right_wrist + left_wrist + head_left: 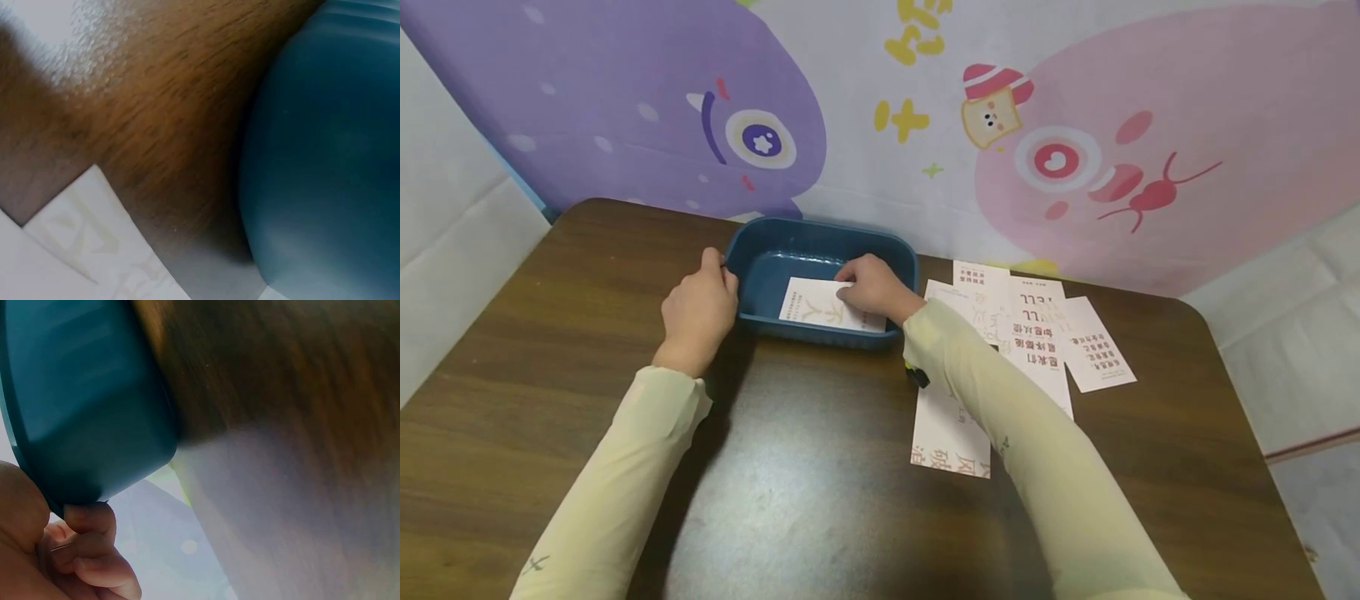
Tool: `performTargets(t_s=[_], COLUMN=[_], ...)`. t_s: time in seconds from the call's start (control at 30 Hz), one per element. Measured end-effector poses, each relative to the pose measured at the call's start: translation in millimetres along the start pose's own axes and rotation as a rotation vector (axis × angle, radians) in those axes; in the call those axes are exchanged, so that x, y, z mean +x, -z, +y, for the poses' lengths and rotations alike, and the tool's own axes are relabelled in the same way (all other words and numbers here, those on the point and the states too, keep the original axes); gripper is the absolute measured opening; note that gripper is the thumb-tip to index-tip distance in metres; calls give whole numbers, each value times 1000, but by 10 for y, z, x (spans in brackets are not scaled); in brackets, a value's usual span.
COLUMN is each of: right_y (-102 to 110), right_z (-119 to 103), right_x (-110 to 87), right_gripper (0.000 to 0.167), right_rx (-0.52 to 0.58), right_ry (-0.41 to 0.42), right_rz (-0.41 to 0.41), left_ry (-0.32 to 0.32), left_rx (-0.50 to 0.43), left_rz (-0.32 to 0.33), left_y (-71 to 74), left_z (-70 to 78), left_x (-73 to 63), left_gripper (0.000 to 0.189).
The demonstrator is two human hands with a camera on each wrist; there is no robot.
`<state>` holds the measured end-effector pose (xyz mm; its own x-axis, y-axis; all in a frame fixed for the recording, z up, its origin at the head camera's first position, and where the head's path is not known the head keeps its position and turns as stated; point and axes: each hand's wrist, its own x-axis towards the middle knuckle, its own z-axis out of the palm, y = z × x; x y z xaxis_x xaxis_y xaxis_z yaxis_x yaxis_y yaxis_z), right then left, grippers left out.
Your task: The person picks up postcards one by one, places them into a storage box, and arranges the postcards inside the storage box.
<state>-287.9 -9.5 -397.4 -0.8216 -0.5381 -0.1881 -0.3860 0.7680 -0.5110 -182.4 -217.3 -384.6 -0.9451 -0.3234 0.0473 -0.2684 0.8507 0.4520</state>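
A dark blue plastic bin [760,279] stands at the back edge of the wooden table. My left hand [700,308] grips its left rim, and the left wrist view shows curled fingers [94,519] right at the bin's corner [94,419]. Inside the bin, a white card [812,302] printed with characters lies slanted near the front wall. My right hand [876,287] reaches over the bin's right side and pinches this card at its upper edge. The right wrist view shows the bin's outer wall [325,156] but not the hand.
Several white printed cards [1033,325] lie overlapping right of the bin, partly under my right forearm. One card [1101,346] sits at their right end. A small black and yellow object [916,375] shows beside my right sleeve. A cartoon-printed cloth [880,158] hangs behind the table [805,450].
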Motion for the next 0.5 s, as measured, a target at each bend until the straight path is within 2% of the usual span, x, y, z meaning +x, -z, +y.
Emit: performTargets(t_s=[0.3,0.5], right_y=[-20,-12], right_z=[19,9], right_x=[4,-4], right_gripper=[27,28], right_rx=[-38,-39], right_ry=[-34,-42], right_rz=[3,5], left_ry=[3,-2], left_rx=[2,1], left_rz=[-10,5], left_y=[11,9], left_z=[14,22], left_x=[-10,-2], left_gripper=[34,33])
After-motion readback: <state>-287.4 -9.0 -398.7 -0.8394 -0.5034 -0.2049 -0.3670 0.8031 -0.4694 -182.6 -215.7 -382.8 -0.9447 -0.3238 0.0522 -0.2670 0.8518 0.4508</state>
